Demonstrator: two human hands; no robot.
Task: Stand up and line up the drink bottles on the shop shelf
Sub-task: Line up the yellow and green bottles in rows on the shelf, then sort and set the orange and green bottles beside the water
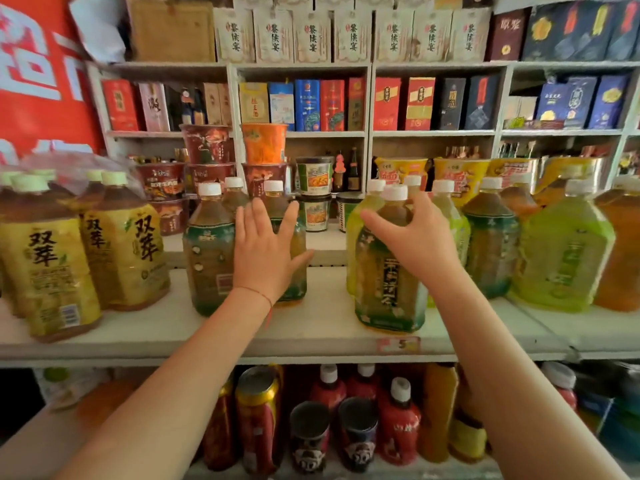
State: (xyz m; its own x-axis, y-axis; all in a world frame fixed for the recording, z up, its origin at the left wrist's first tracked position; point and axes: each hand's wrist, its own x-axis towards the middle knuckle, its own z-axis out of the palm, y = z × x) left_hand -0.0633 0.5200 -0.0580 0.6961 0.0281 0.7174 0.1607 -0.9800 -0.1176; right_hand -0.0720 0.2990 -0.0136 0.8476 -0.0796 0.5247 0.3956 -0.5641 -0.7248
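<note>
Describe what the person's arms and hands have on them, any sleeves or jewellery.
Both forearms are bare, with no sleeves in view. The left hand has a thin red string bracelet at the wrist. The right hand shows no rings, watch or gloves.

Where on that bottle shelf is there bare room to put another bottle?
Bare shelf lies between the left hand's bottle and the right hand's bottle, plus the front strip. Crowded: yellow-label bottles on the left, green bottles on the right.
</note>
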